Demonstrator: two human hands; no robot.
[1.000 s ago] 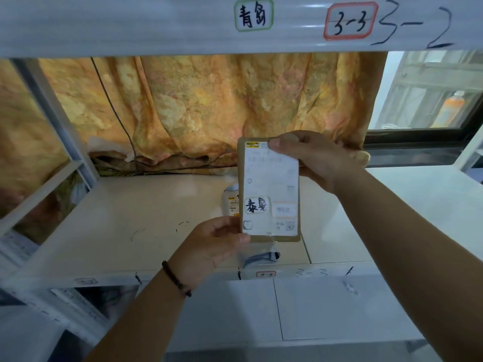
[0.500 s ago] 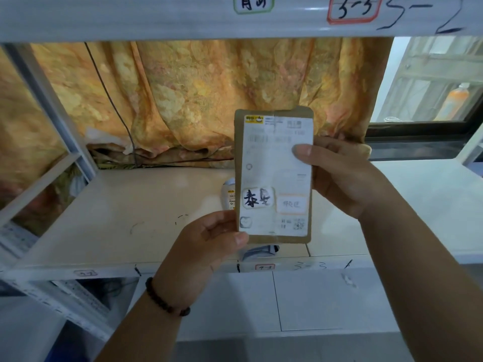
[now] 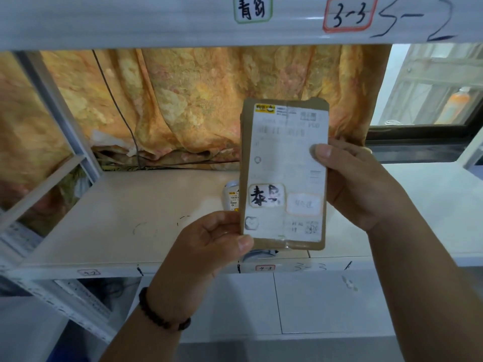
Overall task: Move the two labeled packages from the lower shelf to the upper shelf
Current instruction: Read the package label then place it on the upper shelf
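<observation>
Now both hands grip pkg (image 3: 285,176) upright: left hand (image 3: 209,244) bottom corner, right hand (image 3: 358,186) side.

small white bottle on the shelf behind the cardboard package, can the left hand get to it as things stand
Probably not yet: the left hand grips the brown cardboard package with the right hand, and the package stands before the small white bottle.

The flat brown cardboard package with the white shipping label (image 3: 285,176) now stands higher against the orange curtain than a second ago. The right hand (image 3: 358,186) has slid from its top corner down to its right edge, thumb across the label.
</observation>
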